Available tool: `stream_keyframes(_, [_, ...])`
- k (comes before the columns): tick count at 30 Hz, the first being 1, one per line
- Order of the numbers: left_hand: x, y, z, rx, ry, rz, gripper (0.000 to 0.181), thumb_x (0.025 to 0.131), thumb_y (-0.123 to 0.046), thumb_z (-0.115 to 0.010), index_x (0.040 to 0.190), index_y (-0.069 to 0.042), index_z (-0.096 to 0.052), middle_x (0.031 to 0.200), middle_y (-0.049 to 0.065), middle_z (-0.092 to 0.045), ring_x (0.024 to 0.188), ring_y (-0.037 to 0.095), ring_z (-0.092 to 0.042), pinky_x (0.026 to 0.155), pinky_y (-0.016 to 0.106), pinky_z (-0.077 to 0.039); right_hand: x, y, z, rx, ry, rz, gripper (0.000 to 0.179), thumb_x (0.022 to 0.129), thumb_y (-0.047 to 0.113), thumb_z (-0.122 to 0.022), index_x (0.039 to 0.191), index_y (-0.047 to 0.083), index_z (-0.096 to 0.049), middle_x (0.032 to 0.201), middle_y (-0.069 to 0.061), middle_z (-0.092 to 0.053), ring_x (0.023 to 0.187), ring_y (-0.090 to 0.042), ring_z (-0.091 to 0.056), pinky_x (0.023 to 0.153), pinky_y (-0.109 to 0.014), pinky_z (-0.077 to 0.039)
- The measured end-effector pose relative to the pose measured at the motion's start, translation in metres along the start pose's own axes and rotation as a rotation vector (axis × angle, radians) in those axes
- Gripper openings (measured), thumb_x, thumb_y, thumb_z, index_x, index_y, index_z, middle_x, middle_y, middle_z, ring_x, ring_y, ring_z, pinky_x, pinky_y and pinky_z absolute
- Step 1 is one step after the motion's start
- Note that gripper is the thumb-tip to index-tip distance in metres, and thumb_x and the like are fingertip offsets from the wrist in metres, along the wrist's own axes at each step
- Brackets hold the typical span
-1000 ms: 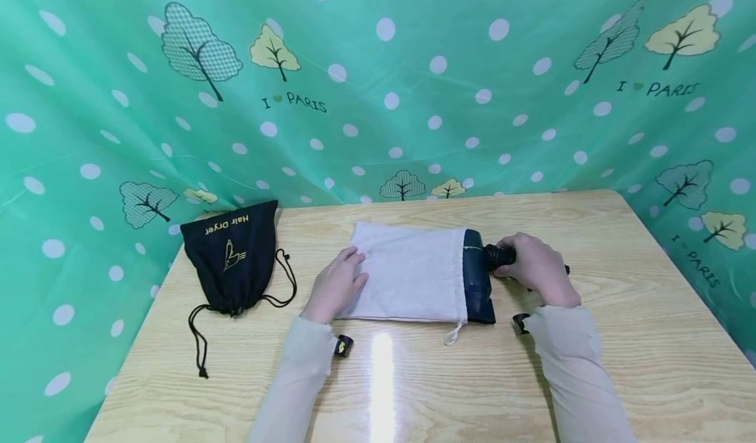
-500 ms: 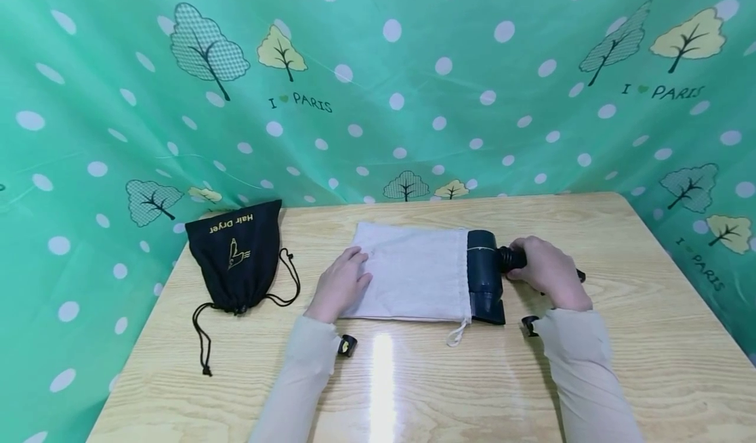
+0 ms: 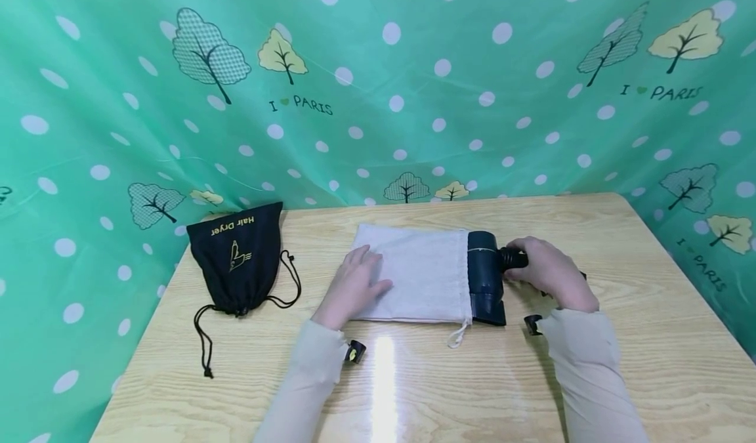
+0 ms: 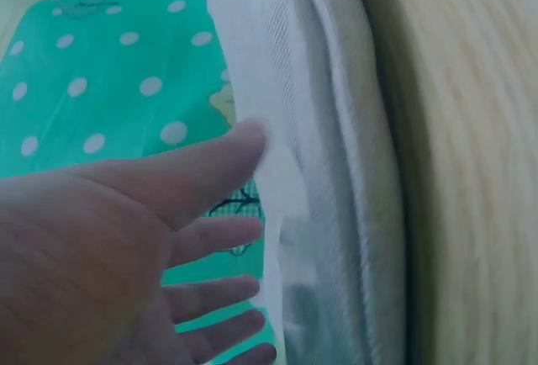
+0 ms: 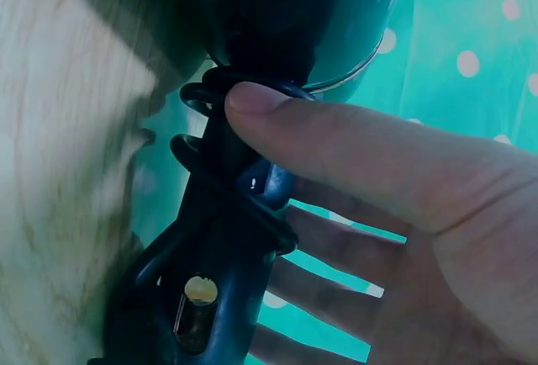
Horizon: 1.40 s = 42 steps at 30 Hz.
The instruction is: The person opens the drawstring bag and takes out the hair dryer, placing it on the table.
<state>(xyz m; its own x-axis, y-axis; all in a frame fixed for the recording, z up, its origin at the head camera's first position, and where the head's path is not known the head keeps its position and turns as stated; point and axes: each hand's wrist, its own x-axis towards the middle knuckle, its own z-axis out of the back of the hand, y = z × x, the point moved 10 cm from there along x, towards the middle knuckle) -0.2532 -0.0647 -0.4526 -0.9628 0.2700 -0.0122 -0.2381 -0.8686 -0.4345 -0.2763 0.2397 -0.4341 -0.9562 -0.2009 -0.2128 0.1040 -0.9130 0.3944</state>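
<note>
A dark blue hair dryer lies at the mouth of a pale cloth drawstring bag, its barrel along the bag's right edge. My right hand grips the dryer's handle. In the right wrist view the thumb of the right hand presses on the black cord wound around that handle, and the other fingers pass behind it. Over the bag's left end is my left hand, fingers spread and fairly straight. The left wrist view shows the thumb of the left hand beside the cloth; whether it touches is unclear.
A black drawstring pouch marked "Hair Dryer" lies at the table's left with its cords loose. A green dotted curtain hangs behind and at both sides of the wooden table.
The hair dryer has slid right with my right hand, showing more of its barrel outside the bag. My left hand has shifted slightly right with its thumb spread further.
</note>
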Motion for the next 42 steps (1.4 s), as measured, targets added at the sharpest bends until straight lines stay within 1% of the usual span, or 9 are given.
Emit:
stream_keyframes(4, [-0.001,-0.006,-0.013,0.062,0.091,-0.017,0.072,0.090,-0.042,-0.070,0.147,-0.006,-0.047,0.158,0.022,-0.031,0.148,0.042,-0.023,0.122,0.053,-0.017,-0.001,-0.006,0.001,0.015,0.015,-0.038,0.060,0.088,0.025,-0.075,0.134,-0.007,-0.054,0.134,-0.035,-0.052,0.113,-0.047,-0.055,0.085,-0.060,-0.049])
stream_keyframes(8, [-0.002,-0.004,-0.021,0.049,0.135,0.008,0.074,0.089,-0.041,-0.071,0.149,-0.007,-0.044,0.161,0.022,-0.025,0.149,0.043,-0.018,0.123,0.054,-0.014,-0.003,-0.012,0.004,0.015,0.017,-0.053,0.061,0.088,0.026,-0.074,0.134,-0.008,-0.054,0.134,-0.034,-0.053,0.112,-0.047,-0.055,0.084,-0.059,-0.049])
stream_keyframes(14, [-0.001,-0.002,-0.023,0.031,0.137,0.002,0.073,0.089,-0.042,-0.071,0.148,-0.008,-0.045,0.161,0.021,-0.024,0.150,0.043,-0.016,0.122,0.055,-0.014,-0.005,-0.022,0.008,0.011,0.012,-0.060,0.062,0.088,0.027,-0.074,0.134,-0.010,-0.053,0.133,-0.035,-0.053,0.113,-0.050,-0.054,0.084,-0.060,-0.049])
stream_keyframes(19, [-0.002,0.000,-0.022,0.029,0.150,0.009,0.069,0.091,-0.038,-0.070,0.149,-0.009,-0.045,0.162,0.018,-0.022,0.150,0.041,-0.016,0.121,0.056,-0.015,-0.005,-0.029,0.008,0.004,0.020,-0.074,0.062,0.089,0.026,-0.074,0.134,-0.011,-0.053,0.133,-0.036,-0.052,0.110,-0.048,-0.056,0.081,-0.058,-0.050])
stream_keyframes(21, [-0.003,-0.002,-0.022,0.040,0.151,0.003,0.067,0.092,-0.037,-0.069,0.148,-0.010,-0.045,0.162,0.018,-0.023,0.150,0.040,-0.017,0.121,0.057,-0.017,-0.005,-0.030,0.007,0.007,0.028,-0.069,0.062,0.089,0.026,-0.074,0.134,-0.011,-0.052,0.133,-0.037,-0.051,0.111,-0.048,-0.055,0.082,-0.058,-0.050])
stream_keyframes(26, [-0.007,-0.013,-0.022,0.060,0.161,-0.031,0.066,0.092,-0.036,-0.069,0.147,-0.008,-0.046,0.160,0.021,-0.025,0.149,0.041,-0.021,0.120,0.057,-0.019,-0.006,-0.033,0.006,0.020,0.052,-0.043,0.060,0.088,0.020,-0.075,0.134,-0.011,-0.052,0.136,-0.039,-0.047,0.120,-0.055,-0.047,0.092,-0.066,-0.046])
stream_keyframes(30, [-0.009,-0.019,-0.025,0.066,0.179,-0.042,0.066,0.091,-0.033,-0.071,0.147,-0.007,-0.047,0.159,0.023,-0.028,0.148,0.041,-0.024,0.121,0.055,-0.021,-0.007,-0.038,0.006,0.032,0.057,-0.050,0.054,0.089,0.018,-0.073,0.131,-0.010,-0.054,0.136,-0.038,-0.048,0.120,-0.056,-0.047,0.092,-0.067,-0.045])
stream_keyframes(37, [-0.008,-0.023,-0.025,0.095,0.166,-0.072,0.061,0.090,-0.030,-0.071,0.144,-0.008,-0.051,0.156,0.021,-0.035,0.146,0.042,-0.027,0.119,0.056,-0.025,-0.008,-0.041,0.008,0.087,0.022,-0.033,0.049,0.091,0.017,-0.070,0.127,-0.013,-0.055,0.130,-0.037,-0.053,0.115,-0.053,-0.050,0.092,-0.063,-0.046])
stream_keyframes(42, [-0.008,-0.024,-0.024,0.099,0.154,-0.097,0.059,0.090,-0.029,-0.072,0.142,-0.009,-0.053,0.155,0.020,-0.037,0.146,0.042,-0.028,0.119,0.055,-0.026,-0.006,-0.046,0.011,0.083,-0.019,-0.045,0.050,0.093,0.016,-0.068,0.128,-0.016,-0.053,0.130,-0.040,-0.051,0.117,-0.056,-0.048,0.094,-0.065,-0.045])
